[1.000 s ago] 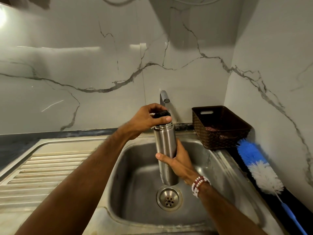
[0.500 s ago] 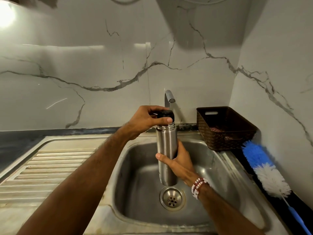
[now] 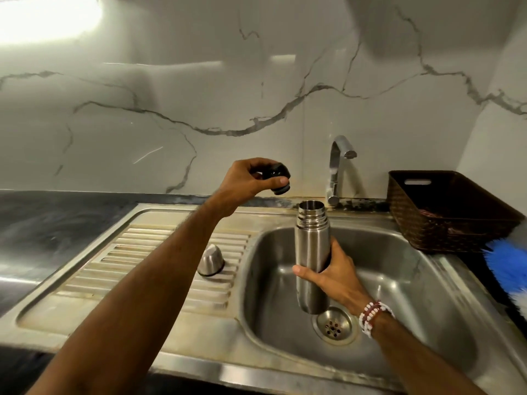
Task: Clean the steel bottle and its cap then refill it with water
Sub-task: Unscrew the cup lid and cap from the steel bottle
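Note:
The steel bottle [image 3: 311, 246] stands upright over the sink basin [image 3: 405, 295], its threaded mouth uncovered. My right hand [image 3: 333, 276] grips its lower body. My left hand [image 3: 248, 181] holds the black inner cap [image 3: 278, 178] up and to the left of the bottle's mouth, pinched between thumb and fingers. A domed steel outer cap [image 3: 211, 260] sits on the ribbed drainboard [image 3: 142, 269]. The tap [image 3: 338, 166] rises behind the bottle; no water runs from it.
A dark woven basket [image 3: 445, 212] stands on the counter right of the sink. A blue and white duster [image 3: 510, 272] lies beside it. The drain [image 3: 332, 326] is below the bottle. Marble walls close off the back and right.
My left hand has lifted the black cap off the bottle's mouth and carried it up and left. The view has shifted left, so the steel outer cap on the drainboard now shows.

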